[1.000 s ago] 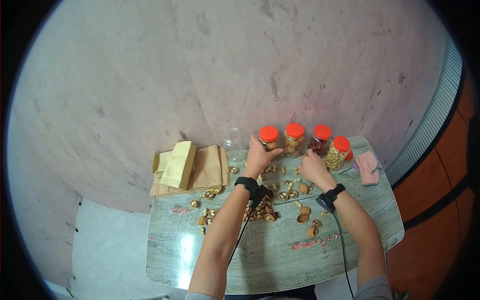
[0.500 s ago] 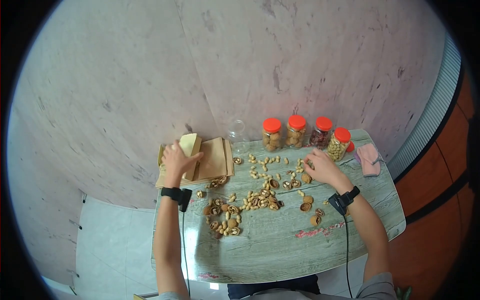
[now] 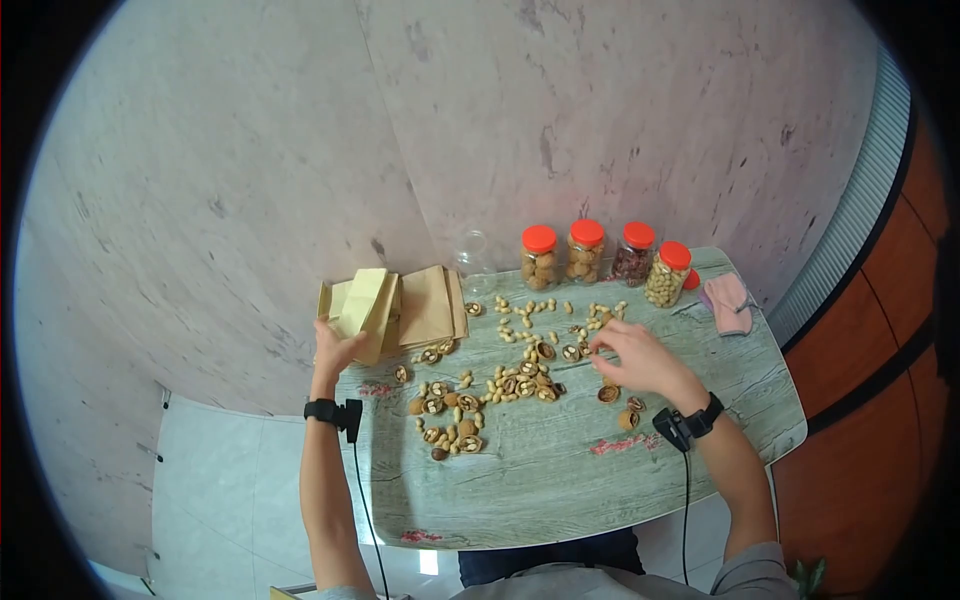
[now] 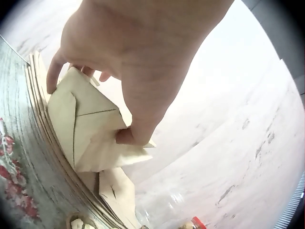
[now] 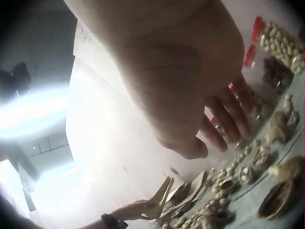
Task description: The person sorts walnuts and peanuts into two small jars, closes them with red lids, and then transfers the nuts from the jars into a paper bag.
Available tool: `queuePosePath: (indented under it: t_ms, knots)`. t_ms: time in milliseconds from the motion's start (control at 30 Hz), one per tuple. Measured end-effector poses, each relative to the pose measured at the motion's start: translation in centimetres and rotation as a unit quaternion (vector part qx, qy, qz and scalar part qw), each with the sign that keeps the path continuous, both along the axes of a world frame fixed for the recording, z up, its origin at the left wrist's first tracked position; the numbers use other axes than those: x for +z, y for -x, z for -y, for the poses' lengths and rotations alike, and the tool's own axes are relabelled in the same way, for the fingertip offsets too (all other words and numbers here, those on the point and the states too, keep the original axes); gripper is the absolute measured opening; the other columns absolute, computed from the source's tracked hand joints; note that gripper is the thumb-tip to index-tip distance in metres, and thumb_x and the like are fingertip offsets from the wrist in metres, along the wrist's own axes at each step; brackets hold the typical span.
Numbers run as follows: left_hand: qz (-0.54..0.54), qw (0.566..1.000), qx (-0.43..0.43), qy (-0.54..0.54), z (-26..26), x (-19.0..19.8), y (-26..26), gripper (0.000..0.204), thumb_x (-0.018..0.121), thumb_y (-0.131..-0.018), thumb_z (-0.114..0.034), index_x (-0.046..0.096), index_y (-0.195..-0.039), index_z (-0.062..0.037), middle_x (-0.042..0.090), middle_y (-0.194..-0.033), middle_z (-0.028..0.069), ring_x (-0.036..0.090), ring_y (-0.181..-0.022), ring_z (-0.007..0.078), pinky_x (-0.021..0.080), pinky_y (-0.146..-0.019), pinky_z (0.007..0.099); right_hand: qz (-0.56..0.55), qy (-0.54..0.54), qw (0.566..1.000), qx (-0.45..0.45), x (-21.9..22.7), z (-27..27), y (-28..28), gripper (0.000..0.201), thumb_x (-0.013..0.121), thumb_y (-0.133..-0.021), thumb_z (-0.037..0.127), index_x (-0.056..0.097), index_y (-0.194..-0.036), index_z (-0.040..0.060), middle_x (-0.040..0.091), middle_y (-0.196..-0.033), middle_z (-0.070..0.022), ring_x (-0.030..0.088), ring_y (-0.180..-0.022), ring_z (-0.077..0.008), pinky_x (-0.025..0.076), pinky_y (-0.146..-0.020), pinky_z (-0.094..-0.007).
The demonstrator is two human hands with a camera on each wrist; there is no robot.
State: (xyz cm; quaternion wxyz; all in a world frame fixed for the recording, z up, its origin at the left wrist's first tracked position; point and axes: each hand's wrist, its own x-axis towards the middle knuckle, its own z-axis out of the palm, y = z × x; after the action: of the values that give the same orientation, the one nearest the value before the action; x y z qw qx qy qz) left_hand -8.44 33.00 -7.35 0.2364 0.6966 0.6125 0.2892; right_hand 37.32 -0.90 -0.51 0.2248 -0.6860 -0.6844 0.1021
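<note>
At the left end of the table my left hand (image 3: pixel 335 350) grips a folded pale-yellow paper bag (image 3: pixel 360 305). In the left wrist view the thumb presses one side of its folded end (image 4: pixel 95 129), and fingers wrap the far side. Beneath the bag lies a stack of brown paper bags (image 3: pixel 425 310). My right hand (image 3: pixel 645 360) hovers over the right part of the table with relaxed fingers and nothing visible in them. Close by are cracked walnut shells (image 3: pixel 608 394) and loose peanuts (image 3: pixel 520 325). More walnuts (image 3: pixel 467 428) and peanuts are spread around the middle.
Along the back stand red-lidded jars: two of walnuts (image 3: pixel 539 270), one with dark red contents (image 3: pixel 633 262), one of peanuts (image 3: pixel 667 283). A clear jar (image 3: pixel 474 255) without a lid is left of them. A pink cloth item (image 3: pixel 730 305) lies far right. A wall (image 3: pixel 480 130) rises behind.
My left hand left the leftmost red-lidded jar, moved left to the paper bags and took hold of the yellowish one. The right hand drew back slightly from the peanuts near the jars.
</note>
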Motion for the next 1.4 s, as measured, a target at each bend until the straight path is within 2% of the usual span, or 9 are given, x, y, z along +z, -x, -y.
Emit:
queuePosePath:
  t_ms: [100, 300, 400, 433, 467, 600, 1033, 1233, 1400]
  knots:
    - [0.195, 0.979, -0.056, 0.002, 3.1, -0.5, 1.8, 0.091, 0.082, -0.086, -0.024, 0.028, -0.152, 0.0064, 0.057, -0.133, 0.0254, 0.066, -0.114, 0.0318, 0.058, -0.094, 0.0400, -0.001, -0.036, 0.996, 0.083, -1.1, -0.2, 2.9, 0.025, 0.069, -0.097, 0.025, 0.072, -0.111, 0.0042, 0.067, -0.108, -0.0132, 0.068, -0.100, -0.0328, 0.053, -0.090, -0.0438]
    - [0.371, 0.917, -0.079, 0.122, 13.6, 1.8, 3.9, 0.072, 0.071, -0.098, -0.015, 0.029, -0.156, -0.0028, 0.063, -0.120, 0.0141, 0.066, -0.103, 0.0192, 0.056, -0.083, 0.0339, -0.034, 0.047, 0.971, 0.232, -2.4, -2.1, 11.5, 0.032, 0.068, -0.099, 0.027, 0.068, -0.123, 0.0056, 0.065, -0.114, -0.0148, 0.069, -0.094, -0.0323, 0.055, -0.087, -0.0430]
    - [0.460, 0.871, -0.080, 0.156, 18.0, 1.5, 4.8, 0.065, 0.066, -0.101, -0.013, 0.032, -0.156, -0.0040, 0.064, -0.119, 0.0115, 0.065, -0.104, 0.0184, 0.055, -0.087, 0.0344, -0.043, 0.129, 0.957, 0.257, -3.9, -3.2, 16.0, 0.044, 0.069, -0.098, 0.032, 0.064, -0.136, 0.0106, 0.059, -0.128, -0.0187, 0.066, -0.110, -0.0356, 0.055, -0.093, -0.0452]
    - [0.477, 0.860, -0.080, 0.165, 19.0, 0.6, 5.6, 0.061, 0.064, -0.102, -0.014, 0.035, -0.155, -0.0051, 0.064, -0.123, 0.0118, 0.065, -0.109, 0.0198, 0.055, -0.092, 0.0360, 0.012, 0.027, 0.961, 0.276, -5.1, -3.6, 17.3, 0.049, 0.070, -0.098, 0.036, 0.062, -0.141, 0.0134, 0.053, -0.139, -0.0210, 0.059, -0.121, -0.0399, 0.051, -0.099, -0.0504]
    - [0.486, 0.854, -0.075, 0.173, 20.5, 0.6, 5.8, 0.060, 0.063, -0.102, -0.013, 0.035, -0.155, -0.0055, 0.064, -0.126, 0.0126, 0.065, -0.111, 0.0206, 0.055, -0.093, 0.0365, 0.066, -0.074, 0.952, 0.290, -5.6, -3.9, 18.6, 0.055, 0.070, -0.098, 0.041, 0.060, -0.145, 0.0163, 0.047, -0.149, -0.0232, 0.053, -0.132, -0.0441, 0.048, -0.106, -0.0555]
    - [0.491, 0.844, -0.085, 0.195, 24.0, 1.6, 6.5, 0.057, 0.061, -0.102, -0.010, 0.037, -0.154, -0.0059, 0.062, -0.133, 0.0139, 0.065, -0.116, 0.0232, 0.055, -0.097, 0.0377, 0.205, -0.062, 0.921, 0.324, -5.1, -5.4, 22.8, 0.064, 0.060, -0.099, 0.058, 0.056, -0.152, 0.0209, 0.034, -0.166, -0.0205, 0.036, -0.148, -0.0478, 0.031, -0.117, -0.0677]
    - [0.459, 0.861, -0.097, 0.196, 22.9, 2.3, 5.2, 0.059, 0.061, -0.101, -0.008, 0.037, -0.154, -0.0039, 0.062, -0.135, 0.0155, 0.062, -0.123, 0.0239, 0.051, -0.104, 0.0388, 0.334, -0.107, 0.915, 0.198, -10.1, -10.7, 16.6, 0.054, 0.057, -0.104, 0.037, 0.054, -0.149, 0.0089, 0.045, -0.160, -0.0190, 0.042, -0.144, -0.0396, 0.039, -0.111, -0.0585]
    - [0.401, 0.875, -0.206, 0.175, 21.9, 3.2, 1.6, 0.080, 0.074, -0.094, -0.009, 0.029, -0.160, -0.0072, 0.058, -0.132, 0.0157, 0.055, -0.129, 0.0248, 0.044, -0.111, 0.0414, 0.148, -0.054, 0.972, 0.172, -8.0, -11.0, 13.8, 0.054, 0.061, -0.101, 0.036, 0.056, -0.148, 0.0087, 0.047, -0.157, -0.0200, 0.042, -0.145, -0.0417, 0.037, -0.114, -0.0581]
    - [0.408, 0.874, -0.195, 0.178, 22.1, 2.9, 1.9, 0.083, 0.076, -0.092, -0.011, 0.029, -0.161, -0.0074, 0.057, -0.130, 0.0158, 0.054, -0.128, 0.0251, 0.042, -0.112, 0.0421, 0.082, -0.046, 0.969, 0.229, -6.7, -15.3, 18.4, 0.054, 0.064, -0.100, 0.036, 0.056, -0.148, 0.0126, 0.047, -0.156, -0.0207, 0.041, -0.146, -0.0405, 0.037, -0.116, -0.0582]
